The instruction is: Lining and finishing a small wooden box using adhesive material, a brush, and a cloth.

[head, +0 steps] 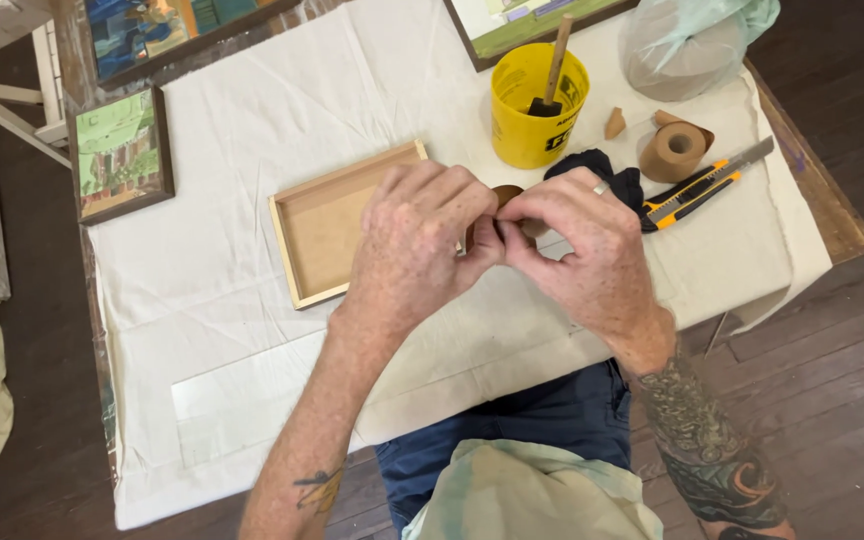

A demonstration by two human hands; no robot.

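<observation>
A yellow bucket bearing a black printed label is standing at the table's far centre. A translucent plastic bag is lying right of it.

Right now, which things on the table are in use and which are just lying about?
In use: left hand and right hand pinching a brown piece, over the shallow wooden frame.

Lying about: yellow bucket with foam brush, brown tape roll, utility knife, dark cloth, small framed painting.

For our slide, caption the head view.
Both hands, left and right, pinch a brown tape piece over a wooden frame on a cloth-covered table.
</observation>
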